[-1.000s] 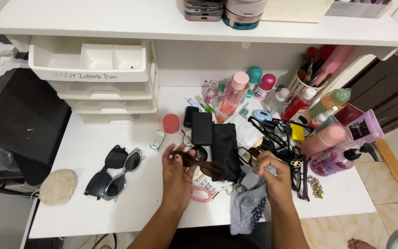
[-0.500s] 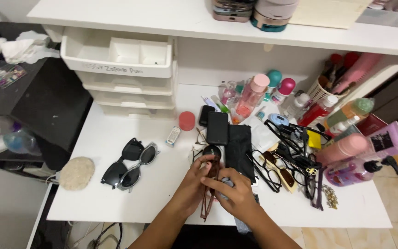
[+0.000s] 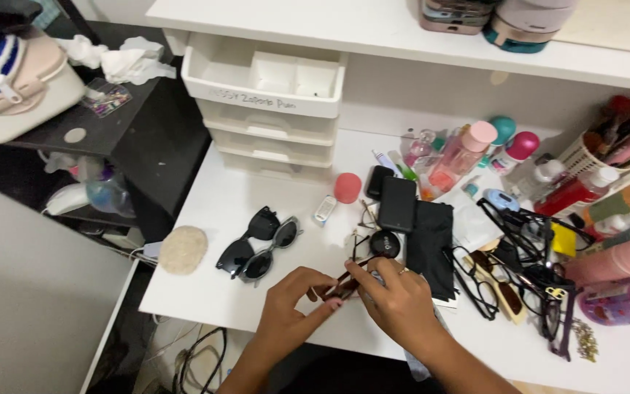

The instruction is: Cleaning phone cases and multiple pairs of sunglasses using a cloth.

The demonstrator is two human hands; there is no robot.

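Both hands met over the white worktop [image 3: 205,211]. The left hand [image 3: 289,310] and right hand [image 3: 399,303] pinched brown-framed glasses [image 3: 345,284], fingers curled. Two sunglasses [image 3: 256,248] lay at ten o'clock.

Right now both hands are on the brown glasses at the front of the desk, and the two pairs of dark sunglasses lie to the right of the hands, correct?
Not quite. In the head view the left hand and right hand do hold the brown glasses, but the two pairs of dark sunglasses lie to the left of the hands, on the white desk.
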